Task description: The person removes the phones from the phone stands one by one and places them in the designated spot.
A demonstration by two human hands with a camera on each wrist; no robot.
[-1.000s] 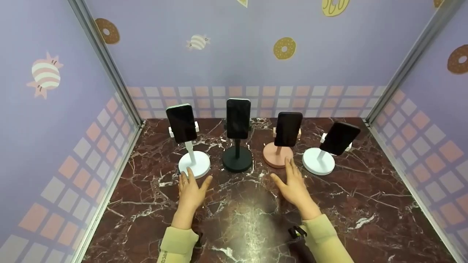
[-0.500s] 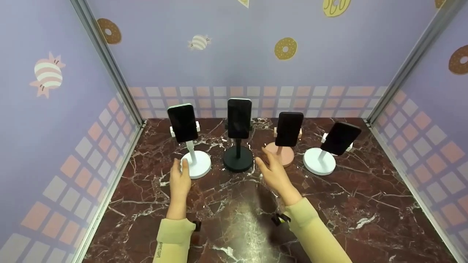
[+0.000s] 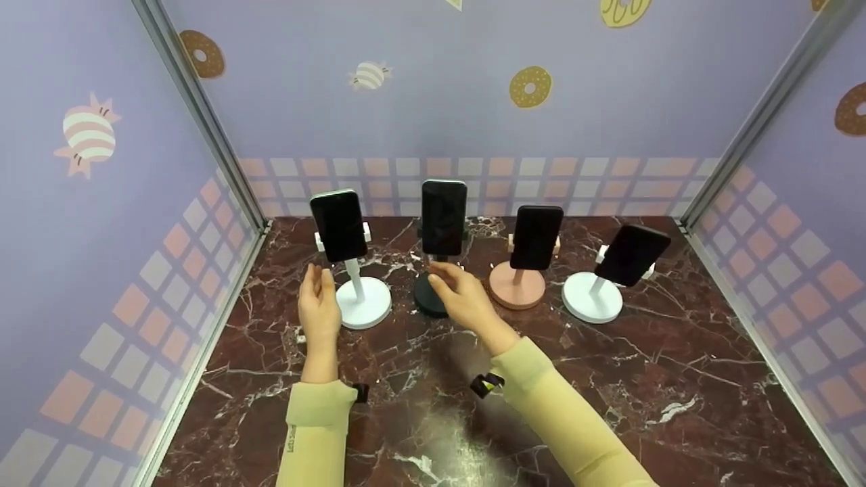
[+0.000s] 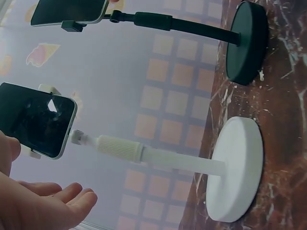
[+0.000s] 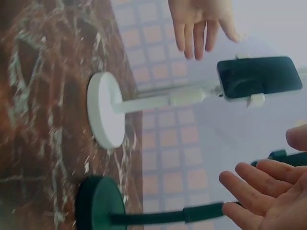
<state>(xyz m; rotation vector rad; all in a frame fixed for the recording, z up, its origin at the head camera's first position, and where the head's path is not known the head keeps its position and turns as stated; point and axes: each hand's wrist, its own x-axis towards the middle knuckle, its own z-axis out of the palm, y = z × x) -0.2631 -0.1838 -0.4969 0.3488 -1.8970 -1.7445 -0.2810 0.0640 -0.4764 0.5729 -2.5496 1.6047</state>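
Observation:
Just left of the leftmost white phone stand (image 3: 363,304) is my left hand (image 3: 319,311), its fingers loosely extended and holding nothing. That stand carries a dark phone (image 3: 339,226), also seen as a phone (image 4: 36,120) in the left wrist view, where the hand (image 4: 43,201) is close to it without gripping. My right hand (image 3: 467,301) is in front of the black phone stand (image 3: 426,297), hiding its post; a phone (image 3: 444,218) stands upright in its holder. In the right wrist view the right hand (image 5: 273,196) has spread fingers overlapping the black post; contact is unclear.
Right of the black stand are a pink phone stand (image 3: 517,287) with a phone (image 3: 536,237), and another white stand (image 3: 592,297) with a tilted phone (image 3: 632,256). All stand on a dark red marble table (image 3: 419,406). Patterned panels (image 3: 440,122) enclose the back and sides.
My right hand has moved left from the pink stand to the black stand. The left hand has shifted left and forward, turning from over the white base to beside it. The stands have not moved.

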